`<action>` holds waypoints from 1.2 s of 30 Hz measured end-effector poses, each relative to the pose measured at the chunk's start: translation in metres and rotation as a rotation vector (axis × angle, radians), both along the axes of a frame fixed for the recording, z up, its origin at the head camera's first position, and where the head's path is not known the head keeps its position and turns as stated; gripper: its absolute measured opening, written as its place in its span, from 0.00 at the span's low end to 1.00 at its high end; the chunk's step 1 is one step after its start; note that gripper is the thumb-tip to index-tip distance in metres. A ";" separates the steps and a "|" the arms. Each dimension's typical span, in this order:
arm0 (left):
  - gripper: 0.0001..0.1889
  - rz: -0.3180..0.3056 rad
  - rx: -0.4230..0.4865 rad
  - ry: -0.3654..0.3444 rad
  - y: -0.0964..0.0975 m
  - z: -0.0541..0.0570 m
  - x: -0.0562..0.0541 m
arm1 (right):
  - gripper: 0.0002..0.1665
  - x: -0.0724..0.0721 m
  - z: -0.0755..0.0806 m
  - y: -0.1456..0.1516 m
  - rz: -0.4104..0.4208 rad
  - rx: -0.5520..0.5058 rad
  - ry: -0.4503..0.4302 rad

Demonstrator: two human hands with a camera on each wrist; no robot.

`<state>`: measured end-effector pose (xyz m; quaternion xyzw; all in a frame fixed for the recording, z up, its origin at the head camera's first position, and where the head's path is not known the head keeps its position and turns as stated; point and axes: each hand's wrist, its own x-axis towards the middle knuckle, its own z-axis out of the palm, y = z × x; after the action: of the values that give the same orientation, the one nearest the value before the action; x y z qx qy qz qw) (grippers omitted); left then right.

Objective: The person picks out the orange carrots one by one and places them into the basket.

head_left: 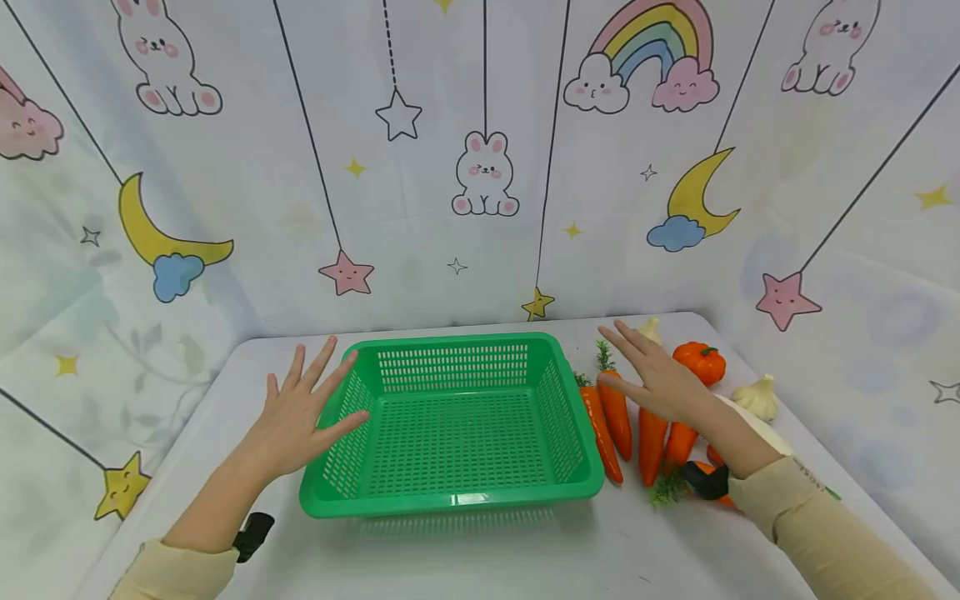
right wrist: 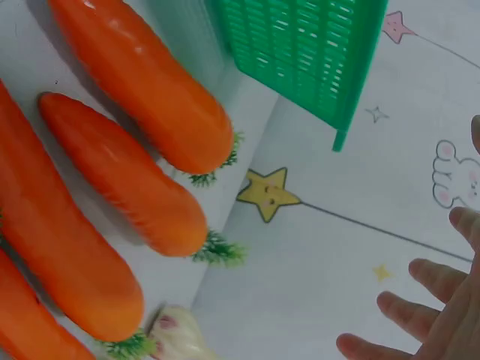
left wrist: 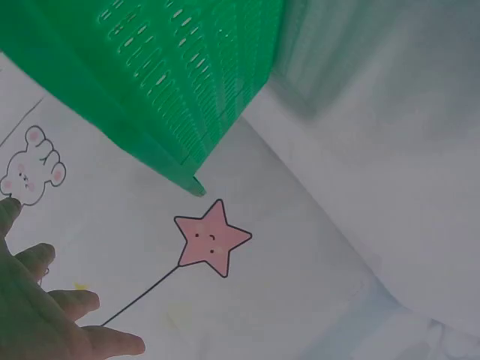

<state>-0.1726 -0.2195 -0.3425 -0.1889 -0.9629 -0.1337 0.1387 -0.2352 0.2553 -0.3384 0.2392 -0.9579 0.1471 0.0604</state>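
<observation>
A green plastic basket (head_left: 457, 505) with slotted walls stands on the white table, and nothing lies inside it. My left hand (head_left: 292, 421), fingers spread, hovers over the basket's left side and holds nothing. In the left wrist view the same hand (left wrist: 45, 315) shows apart from the basket wall (left wrist: 180, 82). My right hand (head_left: 667, 379) is also spread and bare, raised above several orange carrots (head_left: 651, 446) to the right of the basket. The right wrist view has its fingers (right wrist: 435, 281) well away from the carrots (right wrist: 127, 172).
Behind and beyond the right hand lie an orange pumpkin (head_left: 700, 362), a garlic bulb (head_left: 757, 398) and another garlic bulb (head_left: 651, 328). More produce is partly hidden under the right forearm. A cartoon-printed cloth (head_left: 420, 208) rises behind the table (head_left: 450, 567).
</observation>
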 end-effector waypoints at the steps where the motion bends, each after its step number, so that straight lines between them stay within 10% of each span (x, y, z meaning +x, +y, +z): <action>1: 0.41 0.003 0.010 -0.005 -0.001 -0.002 0.000 | 0.43 -0.001 -0.002 0.001 0.000 -0.016 -0.005; 36: 0.36 -0.020 0.565 -0.175 -0.015 -0.057 -0.010 | 0.37 -0.034 -0.073 0.012 -0.003 -0.149 -0.236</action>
<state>-0.1823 -0.2346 -0.3999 -0.1400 -0.8940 -0.4134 0.1011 -0.2688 0.2674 -0.4111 0.2136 -0.9451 0.2448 -0.0350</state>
